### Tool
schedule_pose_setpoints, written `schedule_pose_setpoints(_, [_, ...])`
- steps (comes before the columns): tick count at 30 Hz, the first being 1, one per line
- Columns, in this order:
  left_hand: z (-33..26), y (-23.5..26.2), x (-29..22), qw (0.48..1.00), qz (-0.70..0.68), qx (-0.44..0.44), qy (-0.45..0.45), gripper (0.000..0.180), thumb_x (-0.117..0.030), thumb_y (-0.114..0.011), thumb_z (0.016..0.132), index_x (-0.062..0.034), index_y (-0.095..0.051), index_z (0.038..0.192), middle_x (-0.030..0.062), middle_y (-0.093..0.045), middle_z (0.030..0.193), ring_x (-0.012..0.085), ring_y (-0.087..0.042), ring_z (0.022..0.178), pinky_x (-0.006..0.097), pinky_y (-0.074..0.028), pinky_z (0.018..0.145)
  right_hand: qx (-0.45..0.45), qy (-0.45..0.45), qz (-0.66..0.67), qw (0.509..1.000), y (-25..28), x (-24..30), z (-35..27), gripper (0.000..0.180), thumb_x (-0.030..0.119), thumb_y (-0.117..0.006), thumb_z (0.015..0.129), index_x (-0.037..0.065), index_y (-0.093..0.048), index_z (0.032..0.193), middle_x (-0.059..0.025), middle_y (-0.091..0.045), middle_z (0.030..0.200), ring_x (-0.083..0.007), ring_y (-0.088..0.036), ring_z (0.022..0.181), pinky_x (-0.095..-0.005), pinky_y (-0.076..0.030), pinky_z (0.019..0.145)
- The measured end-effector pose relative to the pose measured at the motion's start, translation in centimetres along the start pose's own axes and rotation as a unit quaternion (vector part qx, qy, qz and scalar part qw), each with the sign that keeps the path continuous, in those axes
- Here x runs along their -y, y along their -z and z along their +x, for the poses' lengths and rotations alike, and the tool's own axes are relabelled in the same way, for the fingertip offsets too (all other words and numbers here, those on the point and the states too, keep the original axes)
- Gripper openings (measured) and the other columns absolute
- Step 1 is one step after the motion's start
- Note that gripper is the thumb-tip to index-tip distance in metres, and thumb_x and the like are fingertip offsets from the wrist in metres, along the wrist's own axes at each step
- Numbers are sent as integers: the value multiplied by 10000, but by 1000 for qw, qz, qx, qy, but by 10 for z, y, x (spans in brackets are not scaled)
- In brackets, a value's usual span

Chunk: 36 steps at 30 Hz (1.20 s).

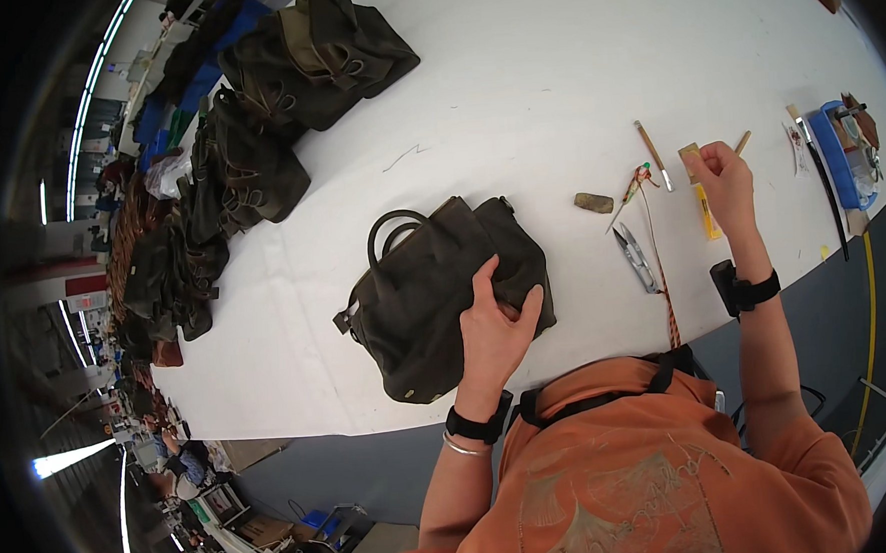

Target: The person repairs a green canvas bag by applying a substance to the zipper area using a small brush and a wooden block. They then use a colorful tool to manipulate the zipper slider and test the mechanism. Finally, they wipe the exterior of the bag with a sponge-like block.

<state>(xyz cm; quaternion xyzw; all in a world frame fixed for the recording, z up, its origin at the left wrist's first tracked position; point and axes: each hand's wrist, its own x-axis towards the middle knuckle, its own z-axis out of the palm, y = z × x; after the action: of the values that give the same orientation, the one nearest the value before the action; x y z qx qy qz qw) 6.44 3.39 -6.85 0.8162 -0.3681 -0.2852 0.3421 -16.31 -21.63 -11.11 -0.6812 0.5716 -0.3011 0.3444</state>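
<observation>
A dark leather handbag (419,298) lies on its side on the white table in front of me, its handle loops toward the far left. My left hand (501,334) rests on the bag with thumb and forefinger spread apart; the other fingers are partly hidden. Off to the right, my right hand (727,187) pinches a small flat tan block (691,160) between thumb and fingers. Just below that hand lies a yellow strip-like item (707,213). A brownish block (592,203) sits between the bag and the tools.
Thread snips (637,258), an awl-like tool (631,193) and a wooden-handled tool (652,153) lie right of the bag. A blue tray (842,153) of tools stands at the far right. Several dark bags (316,58) line the far left. The table's white surface (514,93) stretches away.
</observation>
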Motion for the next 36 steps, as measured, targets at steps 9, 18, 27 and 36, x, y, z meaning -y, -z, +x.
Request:
schedule_pose_setpoints(9, [6, -11, 14, 988, -137, 9, 71, 358, -98, -589, 920, -7, -486, 1251, 44, -588, 626, 109, -622, 533, 225, -477, 460, 212, -16, 185, 959, -54, 50, -71, 242, 219, -686, 886, 7, -601, 806, 6, -562, 636, -49, -501, 593, -215, -407, 538])
schedule_pose_setpoints(18, [-4, 16, -15, 957, -263, -118, 28, 277, -77, -556, 940, -17, -505, 1206, 13, -575, 694, 61, -565, 496, 180, -447, 428, 370, -98, 291, 877, -66, 103, -120, 243, 228, -647, 914, 9, -575, 837, 4, -576, 635, -36, -497, 552, -205, -392, 491])
schedule_pose_setpoints(27, [-21, 18, -28, 943, -290, -163, -16, 300, -52, -540, 946, -10, -469, 1235, -8, -542, 698, 45, -543, 507, 175, -445, 445, 333, 1, 271, 903, -73, 130, -151, 242, 172, -644, 904, 29, -525, 749, 24, -479, 558, -40, -387, 520, -238, -318, 456])
schedule_pose_setpoints(36, [-22, 17, -29, 938, -305, -161, -34, 313, -55, -527, 955, -9, -439, 1252, 28, -590, 767, 58, -569, 530, 182, -466, 453, 262, 82, 210, 938, -82, 140, -147, 242, 138, -642, 888, 6, -500, 743, -64, -495, 537, -114, -438, 465, -285, -358, 440])
